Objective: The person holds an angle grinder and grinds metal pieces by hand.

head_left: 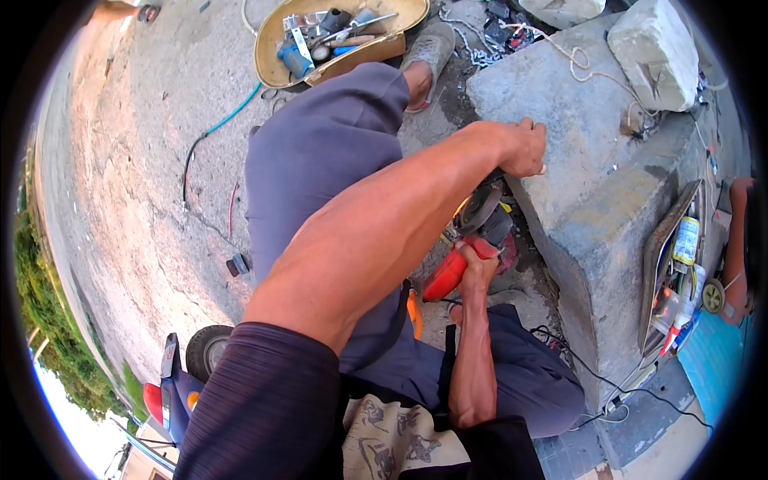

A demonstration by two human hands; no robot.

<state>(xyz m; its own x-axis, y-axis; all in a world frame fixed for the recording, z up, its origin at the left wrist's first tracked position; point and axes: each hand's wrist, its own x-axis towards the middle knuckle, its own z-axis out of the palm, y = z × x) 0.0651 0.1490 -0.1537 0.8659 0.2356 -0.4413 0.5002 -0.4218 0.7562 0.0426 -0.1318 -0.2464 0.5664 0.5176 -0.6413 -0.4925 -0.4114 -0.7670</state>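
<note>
Wrapping itself around the red angle grinder (445,278), the right hand (480,262) holds it low, just beside the concrete block (588,180). The left hand (522,149) is curled near the grinder's disc (480,210), but I cannot tell what it grips. Farther away, a yellow case (412,10) carries tools (297,60).

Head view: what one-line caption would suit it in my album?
Right hand grips a red power tool, left hand near a concrete block, a container of tools beyond.

Ground (184,104): rough, grey; bears tan tool tray (267,50), teal hose (232,114), small dark block (237,265), concrete slab (552,112). Slab bears pale stone block (652,52), loose cord (573,62).
</note>
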